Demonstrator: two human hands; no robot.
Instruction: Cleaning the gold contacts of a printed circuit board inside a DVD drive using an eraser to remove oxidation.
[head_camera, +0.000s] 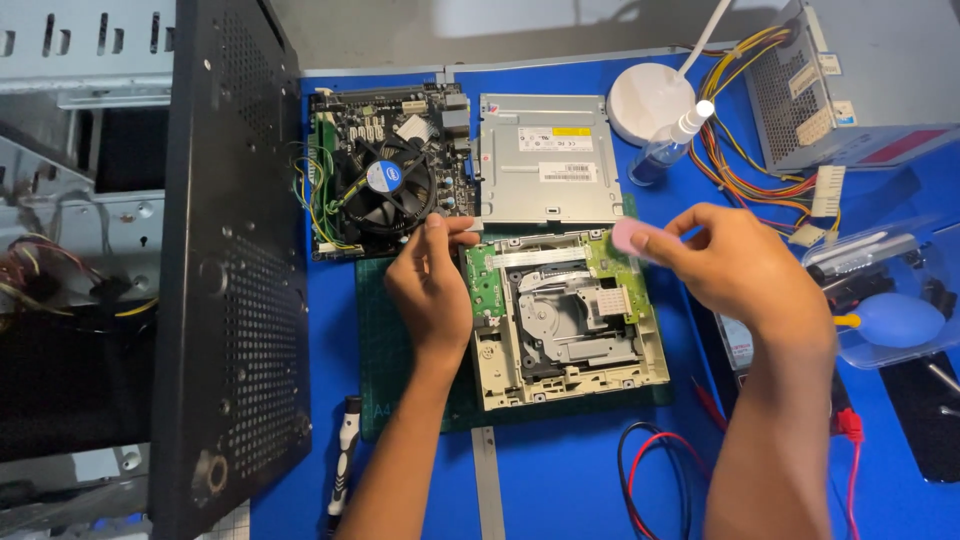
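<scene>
- the left hand (432, 290) steadies the opened optical drive (565, 320) at its far left corner, fingers pressed together on the edge by the green circuit board (487, 285)
- the right hand (735, 265) pinches a small pink eraser (632, 236) between thumb and fingers, touching the drive's far right corner, just over another green board (612, 262)
- the drive lies on a dark green mat (385, 350) in the middle of the blue table (570, 480), with its metal cover (548, 160) just beyond it and a motherboard (385, 175) with a round fan to the far left
- judged risk: hard rubbing could lift a small part or the flat ribbon cable (530, 256) off the board, and crumbs could fall into the exposed mechanism
- judged risk: if the left hand slackens, the drive may slide on the mat
- a clear plastic box (885, 300) at the right holds a blue rubber air blower (893, 318) and what look like dark tools, hard to make out
- an open computer case (235, 270) stands at the left, loose wires inside
</scene>
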